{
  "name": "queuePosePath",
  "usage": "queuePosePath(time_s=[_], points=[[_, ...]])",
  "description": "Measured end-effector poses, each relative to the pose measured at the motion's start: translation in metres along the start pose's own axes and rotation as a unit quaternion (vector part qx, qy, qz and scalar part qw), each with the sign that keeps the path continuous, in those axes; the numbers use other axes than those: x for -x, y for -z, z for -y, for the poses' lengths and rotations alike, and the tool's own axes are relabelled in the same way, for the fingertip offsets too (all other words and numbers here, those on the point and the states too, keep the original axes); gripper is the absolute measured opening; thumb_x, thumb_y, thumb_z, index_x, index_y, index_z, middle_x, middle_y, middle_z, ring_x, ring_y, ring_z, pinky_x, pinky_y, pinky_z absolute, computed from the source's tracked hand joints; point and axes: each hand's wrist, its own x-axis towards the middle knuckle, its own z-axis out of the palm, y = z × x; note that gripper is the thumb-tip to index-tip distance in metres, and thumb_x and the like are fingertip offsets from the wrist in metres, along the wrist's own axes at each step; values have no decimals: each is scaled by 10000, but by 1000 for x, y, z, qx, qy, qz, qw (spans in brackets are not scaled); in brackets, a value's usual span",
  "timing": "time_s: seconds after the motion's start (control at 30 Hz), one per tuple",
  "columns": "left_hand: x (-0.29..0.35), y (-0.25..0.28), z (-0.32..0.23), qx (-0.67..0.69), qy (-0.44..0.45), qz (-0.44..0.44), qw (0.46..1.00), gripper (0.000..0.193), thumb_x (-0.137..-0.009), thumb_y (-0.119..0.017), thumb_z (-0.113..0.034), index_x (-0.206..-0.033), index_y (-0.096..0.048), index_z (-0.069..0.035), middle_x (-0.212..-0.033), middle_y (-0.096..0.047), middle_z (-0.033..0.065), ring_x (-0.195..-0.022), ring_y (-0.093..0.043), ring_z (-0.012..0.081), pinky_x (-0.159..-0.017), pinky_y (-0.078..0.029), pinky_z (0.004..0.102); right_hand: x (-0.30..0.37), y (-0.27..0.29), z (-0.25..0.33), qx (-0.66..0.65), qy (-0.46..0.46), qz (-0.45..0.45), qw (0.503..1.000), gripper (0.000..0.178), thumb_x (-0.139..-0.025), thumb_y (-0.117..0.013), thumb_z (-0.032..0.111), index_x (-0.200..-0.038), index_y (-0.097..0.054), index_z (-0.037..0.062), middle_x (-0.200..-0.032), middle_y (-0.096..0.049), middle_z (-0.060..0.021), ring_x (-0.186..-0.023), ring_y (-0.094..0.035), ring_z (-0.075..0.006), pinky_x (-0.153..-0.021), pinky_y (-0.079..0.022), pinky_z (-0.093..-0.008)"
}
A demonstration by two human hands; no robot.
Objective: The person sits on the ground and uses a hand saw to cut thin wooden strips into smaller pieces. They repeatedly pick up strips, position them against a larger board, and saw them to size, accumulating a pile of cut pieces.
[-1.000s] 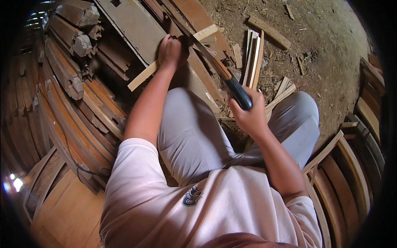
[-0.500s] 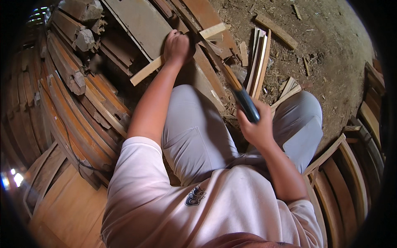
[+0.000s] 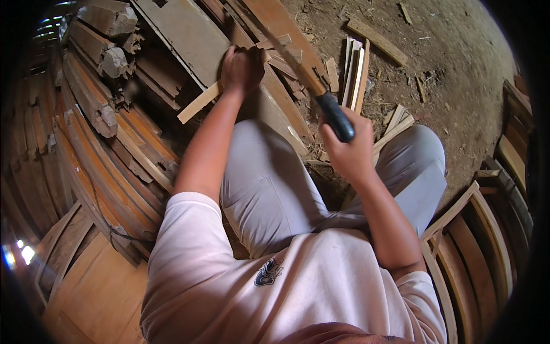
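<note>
My left hand [image 3: 243,70], fingers closed, grips a pale wooden strip [image 3: 200,102] and presses it down over the stacked boards. One end of the strip sticks out to the left of the wrist. My right hand [image 3: 350,140] is wrapped around the black grip of a long, narrow tool [image 3: 310,79] with an orange-brown shaft. Its thin far part runs up and left past the left hand, out of the top of the picture. Whether this part is a saw blade or a knife blade, I cannot tell. Short wood pieces [image 3: 282,56] lie beside the left hand, close to the tool.
Curved brown wooden slats [image 3: 109,166] are piled at the left. Thin pale strips [image 3: 355,74] and a loose board [image 3: 378,41] lie on the dirt floor [image 3: 458,63]. Curved wooden frames [image 3: 487,229] stand at the right, near my elbow.
My right hand has pushed the tool forward and away from me. My left hand has shifted slightly left, still gripping the strip. The pale piece right of that hand looks displaced.
</note>
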Motion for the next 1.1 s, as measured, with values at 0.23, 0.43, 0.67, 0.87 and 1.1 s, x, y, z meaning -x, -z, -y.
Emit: queuePosePath(time_s=[0.23,0.43,0.67,0.87,1.1], points=[[4,-3,5,-48,-11,0,999,330,-1010,-500,-217,-775,-674,-63,-738,-689,177,-770,-678,334,-879,-478,428,-25,116,9,-23,9,-68,997,191,-869,-679,192,-891,-705,3,-612,-555,41,-547,-503,-53,-498,-384,-248],[-1,-4,2,22,11,-16,1000,335,-1023,-491,-244,-826,-679,-49,-807,-692,188,-830,-657,369,-944,-455,467,-95,181,-61,70,67,-166,981,197,-914,-683,216,-858,-694,27,-609,-571,8,-537,-529,-90,-500,-400,-291],[0,5,27,25,-39,-14,999,390,-1071,-426,-297,-989,-683,-15,-886,-705,215,-844,-652,420,-933,-485,483,-104,197,-101,84,50,-244,965,326,-864,-720,302,-824,-674,-19,-603,-626,-105,-548,-610,-216,-565,-474,-380],[-75,59,-45,346,203,-71,913,418,-1098,-427,-389,-1169,-623,-26,-744,-647,122,-615,-656,183,-583,-541,344,-94,201,-96,64,67,-297,951,353,-851,-704,326,-797,-667,-21,-614,-647,-142,-551,-631,-272,-588,-492,-409],[-103,-29,-201,384,265,85,880,619,-846,-778,-528,-1102,-574,-3,-1071,-671,180,-982,-646,274,-870,-524,435,-87,211,-91,33,64,-335,940,348,-839,-716,324,-772,-667,-14,-616,-646,-153,-565,-643,-293,-607,-507,-414]])
